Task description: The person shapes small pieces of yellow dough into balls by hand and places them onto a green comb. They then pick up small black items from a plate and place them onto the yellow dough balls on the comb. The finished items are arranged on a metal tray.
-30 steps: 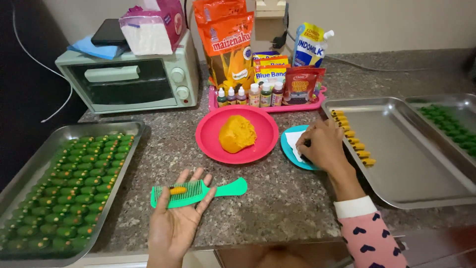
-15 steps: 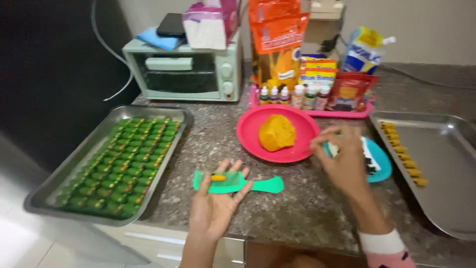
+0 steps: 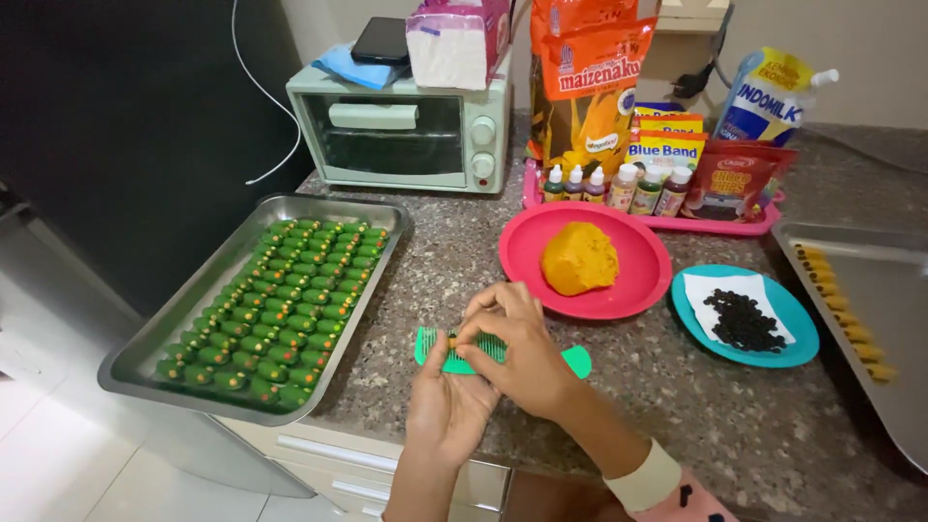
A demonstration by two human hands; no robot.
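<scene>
My left hand [image 3: 447, 404] lies palm up under a green plastic comb [image 3: 576, 362] and holds it level over the counter. A small piece of orange dough [image 3: 450, 338] rests on the comb's teeth. My right hand [image 3: 517, 350] has come over the comb, and its fingertips press on the dough piece. A pink plate [image 3: 628, 286] behind the hands carries a lump of orange dough [image 3: 578, 258]. To its right a teal plate [image 3: 791, 340] holds white paper with a heap of small black bits [image 3: 744, 322].
A steel tray [image 3: 184, 319] with several rows of green dough pieces sits at the left, overhanging the counter edge. Another steel tray [image 3: 899, 348] with orange pieces is at the right. A small oven [image 3: 406, 135], food packets and dye bottles [image 3: 619, 186] stand behind.
My right hand left the teal plate and moved left onto the comb held in my left hand. The camera view swung left, showing more of the green tray.
</scene>
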